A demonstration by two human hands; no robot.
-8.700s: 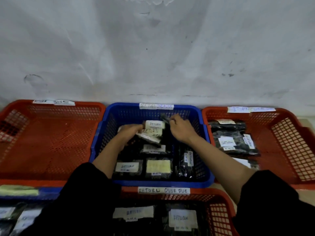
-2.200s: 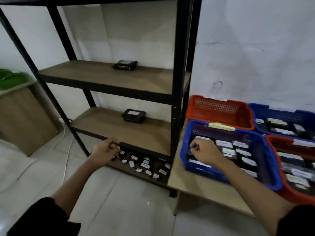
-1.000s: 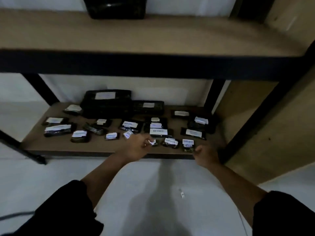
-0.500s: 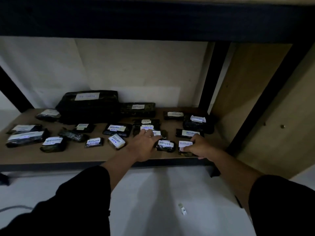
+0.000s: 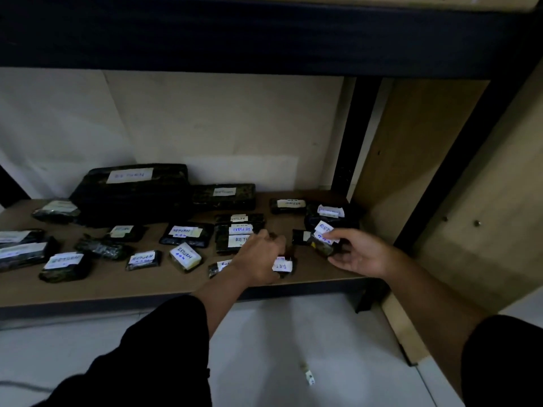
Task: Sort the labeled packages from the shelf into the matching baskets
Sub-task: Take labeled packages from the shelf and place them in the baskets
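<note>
The right hand (image 5: 360,254) holds a small dark package (image 5: 323,245), its grip closed from the near side with the thumb lying over the white label; the package is lifted and tilted, its long axis running from upper left down to lower right, label face turned up and toward the camera. Just beyond that grip sits a bulkier labeled package (image 5: 330,215), and to its right the shelf (image 5: 123,283) board ends against the dark upright post (image 5: 349,136) and a wooden side panel (image 5: 411,160), so little room lies that way. Toward the person, the shelf's front edge is close under the wrist, with bare floor (image 5: 293,348) below.

The left hand (image 5: 258,257) is palm down on the shelf, fingers curled over a flat labeled package (image 5: 282,265) whose label pokes out on the grip's right side; its long axis lies roughly left to right along the front edge. Whether the fingers truly pinch it I cannot tell. Another label shows at the grip's left, and a stack of three labeled packages (image 5: 239,233) sits just beyond the knuckles. Further left of that grip, small packages are scattered with bare board between them, and a large dark package (image 5: 132,192) stands at the back against the wall. The upper shelf beam (image 5: 264,33) hangs low overhead.
</note>
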